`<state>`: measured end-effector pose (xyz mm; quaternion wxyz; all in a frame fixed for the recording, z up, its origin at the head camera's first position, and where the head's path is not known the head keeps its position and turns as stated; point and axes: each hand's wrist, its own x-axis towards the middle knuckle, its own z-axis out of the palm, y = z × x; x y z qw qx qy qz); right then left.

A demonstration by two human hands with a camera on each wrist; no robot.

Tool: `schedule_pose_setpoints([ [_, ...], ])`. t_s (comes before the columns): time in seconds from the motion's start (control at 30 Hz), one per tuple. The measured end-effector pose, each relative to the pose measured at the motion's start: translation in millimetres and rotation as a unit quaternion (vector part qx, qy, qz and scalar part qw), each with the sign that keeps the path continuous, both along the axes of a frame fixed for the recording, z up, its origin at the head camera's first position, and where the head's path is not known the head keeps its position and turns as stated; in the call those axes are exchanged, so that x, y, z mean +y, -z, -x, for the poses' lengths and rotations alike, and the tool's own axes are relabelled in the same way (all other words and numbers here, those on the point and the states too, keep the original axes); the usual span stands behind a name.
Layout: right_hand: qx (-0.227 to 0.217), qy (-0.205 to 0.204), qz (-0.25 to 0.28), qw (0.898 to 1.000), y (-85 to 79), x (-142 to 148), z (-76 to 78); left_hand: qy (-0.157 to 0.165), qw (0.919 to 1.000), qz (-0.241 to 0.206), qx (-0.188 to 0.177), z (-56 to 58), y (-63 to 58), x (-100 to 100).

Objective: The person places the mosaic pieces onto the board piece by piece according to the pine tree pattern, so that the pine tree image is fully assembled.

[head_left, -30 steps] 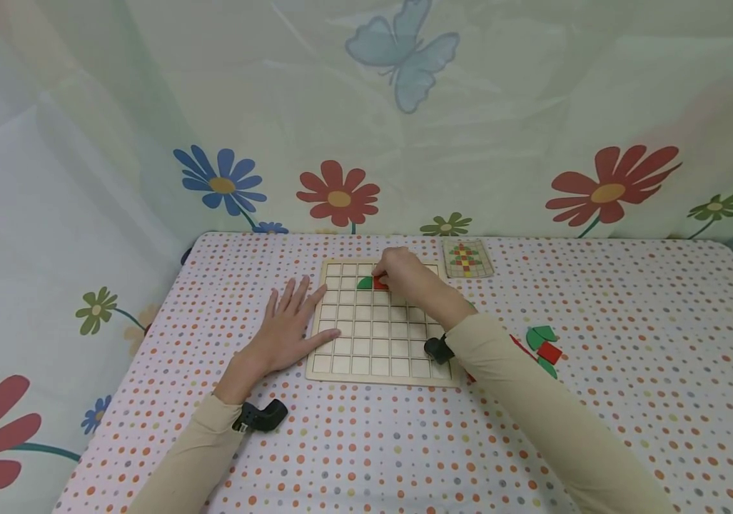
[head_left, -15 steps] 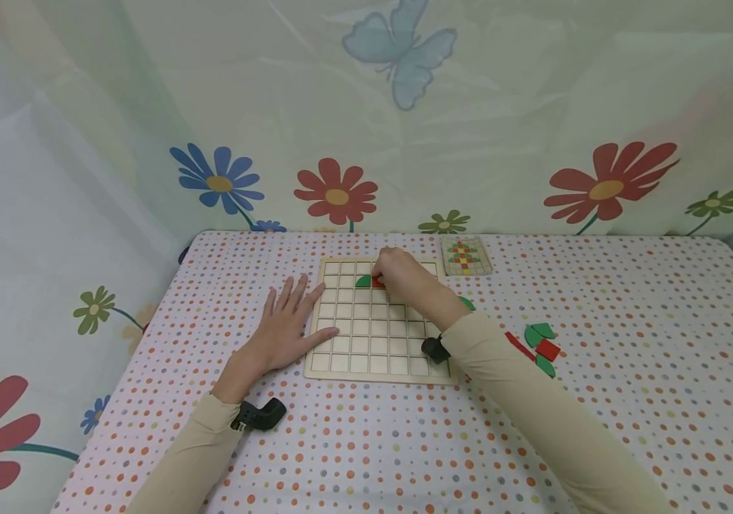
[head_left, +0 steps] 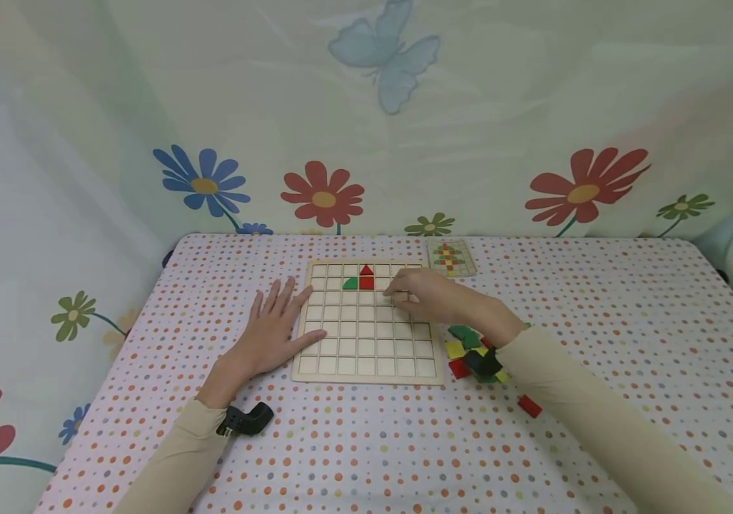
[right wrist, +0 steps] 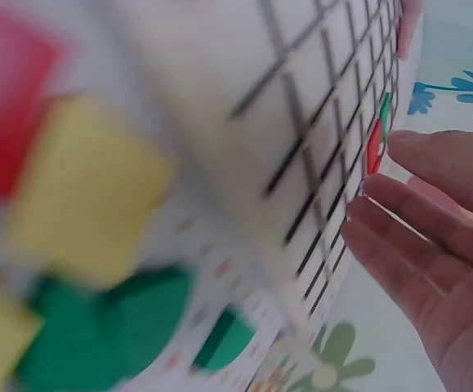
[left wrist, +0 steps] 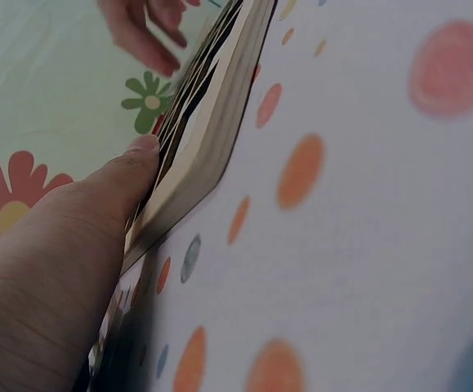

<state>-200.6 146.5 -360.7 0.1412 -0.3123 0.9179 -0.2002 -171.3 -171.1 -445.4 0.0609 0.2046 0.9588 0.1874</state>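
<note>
A wooden grid board [head_left: 366, 376] lies on the table. In its upper rows sit a red triangle [head_left: 367, 270], a red square [head_left: 366, 283] right below it, and a green quarter-round piece [head_left: 350, 284] to the square's left. My left hand [head_left: 266, 335] rests spread at the board's left edge, thumb and index finger over the frame. Over the board's right half hovers my right hand [head_left: 433, 294], right of the red square. The right wrist view shows its fingers [right wrist: 416, 220] loosely extended, thumb apart, holding nothing.
Right of the board lies a loose pile with green pieces [head_left: 465, 336], yellow pieces [head_left: 455, 349] and a red piece [head_left: 459, 368], partly behind the right wrist camera. Another red piece [head_left: 529, 406] lies near the sleeve. A pattern card [head_left: 462, 268] is at the board's upper right corner.
My right hand has let go of the red square and moved right, uncovering it and the red triangle above. The left hand stays on the board's edge. The head view has shifted slightly.
</note>
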Motion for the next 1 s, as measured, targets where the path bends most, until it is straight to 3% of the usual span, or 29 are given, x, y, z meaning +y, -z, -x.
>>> schedule_pose_setpoints([
  [0.23, 0.038, 0.034, -0.025, 0.998, 1.8, 30, -22.7, 0.006, 1.0000, -0.005, -0.004, -0.3, -0.1, -2],
  [0.4, 0.050, 0.074, 0.000, 0.996, 8.2, 49, -30.2, 0.003, 1.0000, -0.001, -0.006, -0.5, -0.3, -2],
  [0.7, 0.047, 0.108, 0.045, 0.992, 23.0, 58, -26.7, -0.004, 1.0000, 0.008, -0.004, -1.6, -1.1, -2],
  [1.0, -0.004, 0.158, 0.053, 0.986, 24.5, 68, -9.8, -0.006, 0.9999, 0.010, -0.005, -0.9, -1.6, -1],
])
